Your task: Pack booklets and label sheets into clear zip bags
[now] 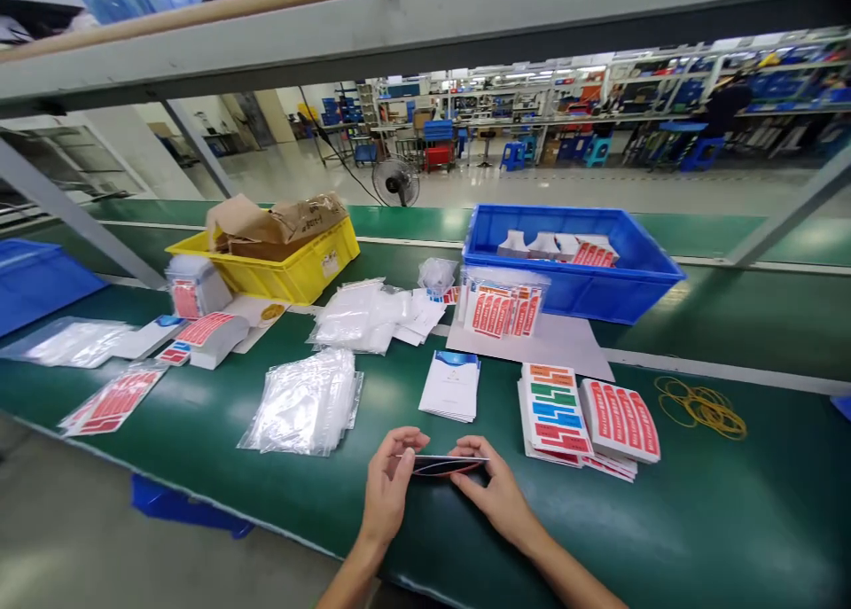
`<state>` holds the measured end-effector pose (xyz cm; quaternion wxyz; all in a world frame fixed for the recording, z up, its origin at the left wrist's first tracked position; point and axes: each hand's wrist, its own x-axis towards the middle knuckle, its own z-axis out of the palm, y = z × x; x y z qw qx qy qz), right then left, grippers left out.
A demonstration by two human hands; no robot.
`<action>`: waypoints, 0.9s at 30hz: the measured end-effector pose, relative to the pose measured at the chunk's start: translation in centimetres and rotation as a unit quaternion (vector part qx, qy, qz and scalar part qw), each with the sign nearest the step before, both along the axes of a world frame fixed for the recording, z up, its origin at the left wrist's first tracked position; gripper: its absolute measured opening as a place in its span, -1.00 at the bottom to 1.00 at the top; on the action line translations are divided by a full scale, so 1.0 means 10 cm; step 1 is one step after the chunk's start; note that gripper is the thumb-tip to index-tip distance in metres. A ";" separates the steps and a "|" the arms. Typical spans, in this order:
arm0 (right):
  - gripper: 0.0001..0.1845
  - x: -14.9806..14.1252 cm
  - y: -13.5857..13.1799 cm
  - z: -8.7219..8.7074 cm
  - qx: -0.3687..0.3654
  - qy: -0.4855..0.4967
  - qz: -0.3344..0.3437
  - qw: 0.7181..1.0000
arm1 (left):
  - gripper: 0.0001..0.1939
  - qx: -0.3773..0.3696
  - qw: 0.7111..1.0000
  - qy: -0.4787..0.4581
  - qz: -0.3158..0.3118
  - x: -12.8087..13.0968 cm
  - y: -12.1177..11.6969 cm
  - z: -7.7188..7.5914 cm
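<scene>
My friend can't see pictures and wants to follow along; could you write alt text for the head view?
A person's left hand and right hand hold a few thin sheets nearly edge-on over a green workbench. Around them lie white leaflets, clear plastic bags and colorful printed cards; behind stand a yellow bin and a blue bin.

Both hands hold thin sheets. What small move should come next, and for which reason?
Probably press the sheets together: they are seen edge-on between the left hand and the right hand, and a gap shows where the lower edge bows away from the upper.
</scene>
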<state>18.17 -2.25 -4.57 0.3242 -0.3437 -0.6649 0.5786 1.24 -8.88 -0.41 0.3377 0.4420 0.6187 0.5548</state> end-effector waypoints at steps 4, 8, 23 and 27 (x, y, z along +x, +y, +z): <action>-0.77 -0.02 -0.06 -0.01 -0.009 -0.026 0.014 1.000 | -0.66 0.053 0.995 -0.044 0.073 0.03 -0.02 -0.04; -0.73 0.15 -0.03 -0.09 -0.001 -0.019 -0.004 1.000 | -0.69 -0.054 0.964 0.204 0.161 -0.45 -0.03 0.09; -0.52 0.14 -0.03 -0.10 -0.084 -0.022 -0.001 0.996 | -0.79 -0.294 0.874 0.365 0.125 -1.32 -0.27 -0.13; -0.32 0.13 -0.05 0.00 -0.187 0.032 -0.069 0.979 | -0.81 -0.282 0.878 0.359 0.142 -1.35 -0.26 -0.03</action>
